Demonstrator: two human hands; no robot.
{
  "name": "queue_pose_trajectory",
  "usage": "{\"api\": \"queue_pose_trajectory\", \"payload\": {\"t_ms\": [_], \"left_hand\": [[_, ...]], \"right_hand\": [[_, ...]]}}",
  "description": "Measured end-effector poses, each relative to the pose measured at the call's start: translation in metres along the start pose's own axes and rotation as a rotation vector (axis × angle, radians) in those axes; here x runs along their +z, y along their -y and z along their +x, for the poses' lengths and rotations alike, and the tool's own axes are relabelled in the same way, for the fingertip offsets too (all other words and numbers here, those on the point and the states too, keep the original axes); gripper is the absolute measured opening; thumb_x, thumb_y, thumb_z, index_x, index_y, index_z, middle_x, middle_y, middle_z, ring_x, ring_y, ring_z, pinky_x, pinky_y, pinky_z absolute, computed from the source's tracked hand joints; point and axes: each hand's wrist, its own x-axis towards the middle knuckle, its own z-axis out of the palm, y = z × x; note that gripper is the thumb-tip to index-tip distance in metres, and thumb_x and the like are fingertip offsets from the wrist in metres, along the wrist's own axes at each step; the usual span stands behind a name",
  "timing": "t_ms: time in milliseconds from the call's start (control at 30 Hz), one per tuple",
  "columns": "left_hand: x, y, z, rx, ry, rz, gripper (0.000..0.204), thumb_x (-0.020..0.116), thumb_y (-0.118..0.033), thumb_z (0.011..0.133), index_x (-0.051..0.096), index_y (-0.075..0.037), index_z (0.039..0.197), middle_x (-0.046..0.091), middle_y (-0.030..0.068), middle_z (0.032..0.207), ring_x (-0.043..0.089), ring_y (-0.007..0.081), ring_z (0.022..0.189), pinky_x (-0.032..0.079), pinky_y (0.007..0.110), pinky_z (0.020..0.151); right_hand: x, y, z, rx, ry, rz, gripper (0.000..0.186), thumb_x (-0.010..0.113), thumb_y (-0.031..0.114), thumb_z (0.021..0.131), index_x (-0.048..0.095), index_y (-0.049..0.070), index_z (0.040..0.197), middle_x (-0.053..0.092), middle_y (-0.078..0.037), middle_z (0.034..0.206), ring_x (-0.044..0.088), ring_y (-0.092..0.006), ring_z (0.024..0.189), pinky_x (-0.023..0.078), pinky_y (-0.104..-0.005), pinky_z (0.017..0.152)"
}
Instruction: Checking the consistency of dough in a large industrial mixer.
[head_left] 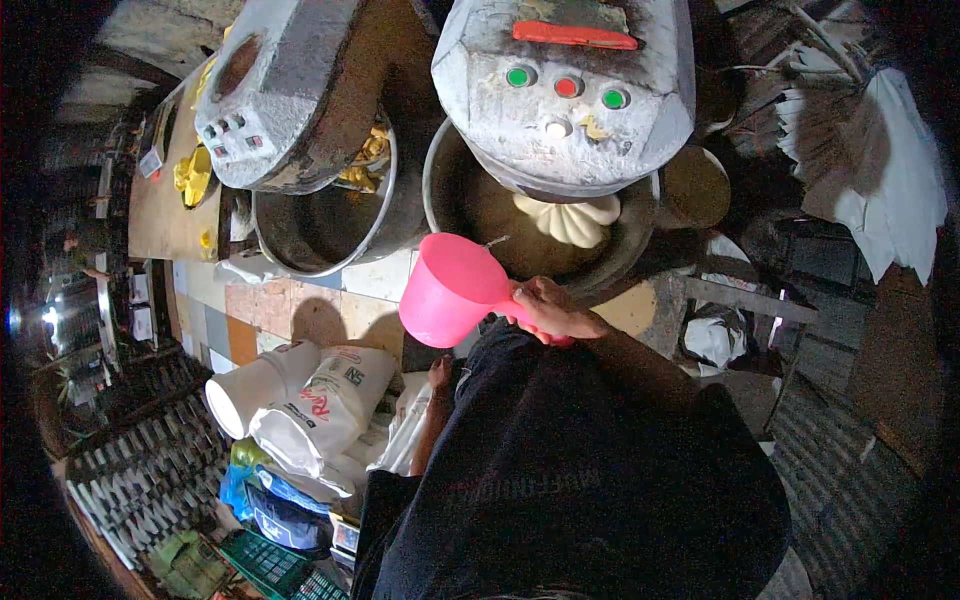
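Note:
My right hand is closed round the handle of a pink plastic dipper, held in front of my body. The dipper's round mouth is turned up and to the left; what it may hold inside cannot be made out. Just beyond it stands the large metal bowl of a mixer. A cream-white ribbed mass, like dough, shows in that bowl under the machine head. My left hand hangs low at my side by the white sacks, its fingers too small and dark to read.
The worn white mixer head carries green and red buttons. Left of it, a second mixer overhangs another metal bowl. A wooden table holds yellow items. White sacks, a white bucket and a green crate stand at left.

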Motion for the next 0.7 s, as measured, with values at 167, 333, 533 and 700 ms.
{"api": "queue_pose_trajectory", "payload": {"t_ms": [167, 333, 533, 700], "left_hand": [[0.0, -0.022, -0.016, -0.021, 0.078, 0.22, 0.046, 0.057, -0.047, 0.086, 0.068, -0.003, 0.095, 0.066, 0.0072, 0.084, 0.057, 0.0126, 0.071, 0.045, 0.03, 0.062], [-0.001, 0.001, 0.006, 0.123, 0.011, 0.799, 0.048, 0.057, -0.049, 0.084, 0.068, -0.004, 0.094, 0.067, 0.0134, 0.081, 0.062, 0.0219, 0.074, 0.047, 0.035, 0.065], [0.002, -0.002, 0.007, -0.032, -0.119, 0.698, 0.045, 0.062, -0.048, 0.079, 0.068, -0.004, 0.09, 0.067, 0.0159, 0.082, 0.065, 0.027, 0.083, 0.049, 0.036, 0.07], [0.0, -0.007, 0.004, 0.377, 0.029, 0.456, 0.037, 0.069, -0.038, 0.077, 0.067, -0.006, 0.094, 0.068, 0.0133, 0.09, 0.064, 0.0238, 0.087, 0.049, 0.034, 0.074]], "right_hand": [[-0.002, -0.012, 0.002, 0.019, 0.012, 0.056, 0.042, 0.032, 0.033, 0.096, 0.056, 0.002, 0.084, 0.048, 0.0, 0.053, 0.043, -0.0063, 0.035, 0.036, -0.0228, 0.031], [0.002, -0.01, 0.003, 0.036, -0.007, 0.038, 0.04, 0.033, 0.032, 0.096, 0.056, 0.002, 0.083, 0.048, 0.0, 0.054, 0.042, -0.0064, 0.034, 0.035, -0.0229, 0.03], [0.002, -0.001, -0.002, 0.011, -0.014, 0.049, 0.04, 0.033, 0.033, 0.095, 0.055, 0.003, 0.081, 0.047, 0.0, 0.054, 0.042, -0.007, 0.034, 0.034, -0.0232, 0.03], [0.0, -0.004, -0.002, 0.054, -0.016, 0.031, 0.041, 0.032, 0.035, 0.095, 0.054, 0.003, 0.08, 0.047, 0.0, 0.054, 0.043, -0.0068, 0.034, 0.033, -0.0232, 0.03]]}}
